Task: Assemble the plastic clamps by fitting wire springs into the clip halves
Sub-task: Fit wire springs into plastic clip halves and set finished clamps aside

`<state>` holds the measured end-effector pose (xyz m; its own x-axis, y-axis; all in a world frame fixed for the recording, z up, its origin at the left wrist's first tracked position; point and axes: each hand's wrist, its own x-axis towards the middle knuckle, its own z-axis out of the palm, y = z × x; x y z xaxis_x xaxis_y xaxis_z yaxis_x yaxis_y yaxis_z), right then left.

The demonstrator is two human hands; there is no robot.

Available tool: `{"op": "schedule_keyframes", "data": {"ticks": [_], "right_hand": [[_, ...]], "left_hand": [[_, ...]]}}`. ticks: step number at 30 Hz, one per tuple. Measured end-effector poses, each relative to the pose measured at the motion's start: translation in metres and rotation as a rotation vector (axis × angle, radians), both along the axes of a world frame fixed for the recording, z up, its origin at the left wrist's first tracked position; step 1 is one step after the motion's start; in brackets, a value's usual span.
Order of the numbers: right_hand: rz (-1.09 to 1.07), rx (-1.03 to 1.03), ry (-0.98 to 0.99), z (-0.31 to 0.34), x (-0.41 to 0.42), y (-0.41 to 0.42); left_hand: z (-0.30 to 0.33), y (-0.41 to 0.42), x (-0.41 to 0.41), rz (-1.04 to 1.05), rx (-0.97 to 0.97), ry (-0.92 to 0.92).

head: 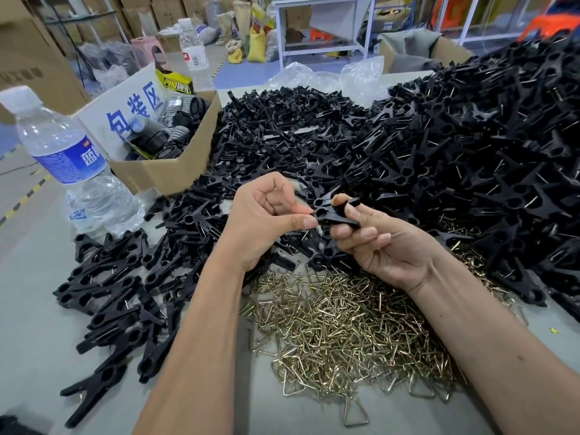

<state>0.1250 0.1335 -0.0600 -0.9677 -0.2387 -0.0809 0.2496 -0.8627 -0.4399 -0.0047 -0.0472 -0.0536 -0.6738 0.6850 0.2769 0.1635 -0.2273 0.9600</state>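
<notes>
Both hands meet above the table's middle on one black plastic clamp (337, 213). My left hand (266, 215) pinches its round pivot end between thumb and forefinger. My right hand (376, 243) grips the clamp's other end, thumb on top and fingers curled beneath. A thin wire end shows just under the clamp. A heap of brass-coloured wire springs (348, 328) lies right below my hands. Loose black clip halves (282, 136) are piled behind. Assembled clamps (110, 296) lie at the left.
A big mound of black clamps (489, 146) fills the right side. A cardboard box (175, 171) with a white sign and black parts stands at back left. A water bottle (72, 164) stands at the left edge, another (193, 45) behind the box.
</notes>
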Motion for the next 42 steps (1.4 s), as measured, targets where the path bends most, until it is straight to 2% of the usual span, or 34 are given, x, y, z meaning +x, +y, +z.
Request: {"op": "schedule_keyframes", "data": {"ticks": [2, 5, 10, 12, 14, 15, 17, 20, 23, 26, 28, 32, 38, 42], "right_hand": [[-0.064, 0.11, 0.014, 0.002, 0.0, -0.001], [-0.221, 0.431, 0.064, 0.013, -0.004, 0.002], [-0.758, 1.038, -0.016, 0.052, -0.033, 0.032], [-0.976, 1.337, -0.099, 0.067, -0.05, 0.048], [-1.088, 1.551, -0.111, 0.076, -0.068, 0.051], [-1.09, 1.644, -0.075, 0.079, -0.077, 0.045], [-0.949, 1.792, 0.056, 0.079, -0.094, 0.022], [-0.536, 2.02, 0.205, 0.071, -0.125, -0.018], [-0.2, 2.22, 0.296, 0.061, -0.157, -0.044], [0.059, 2.325, 0.386, 0.047, -0.177, -0.06], [0.101, 2.302, 0.396, 0.036, -0.185, -0.062], [0.053, 2.226, 0.352, 0.025, -0.192, -0.051], [-0.021, 2.233, 0.295, 0.035, -0.185, -0.026], [-0.208, 2.181, 0.216, 0.032, -0.176, -0.016]], "left_hand": [[0.001, 0.001, 0.001, 0.034, 0.019, 0.013], [0.002, 0.005, 0.004, 0.143, 0.029, 0.037], [0.012, 0.001, -0.011, 0.535, -0.013, 0.002], [0.019, -0.007, -0.026, 0.694, -0.092, -0.016], [0.027, -0.017, -0.045, 0.809, -0.218, -0.019], [0.031, -0.021, -0.054, 0.843, -0.309, 0.0], [0.038, -0.026, -0.071, 0.851, -0.54, 0.086], [0.043, -0.025, -0.09, 0.797, -0.872, 0.247], [0.048, -0.021, -0.099, 0.711, -1.096, 0.392], [0.05, -0.019, -0.105, 0.507, -1.265, 0.453], [0.048, -0.019, -0.108, 0.478, -1.287, 0.443], [0.04, -0.019, -0.112, 0.585, -1.253, 0.453], [0.035, -0.014, -0.111, 0.53, -1.226, 0.424], [0.034, -0.011, -0.104, 0.609, -1.172, 0.464]]}}
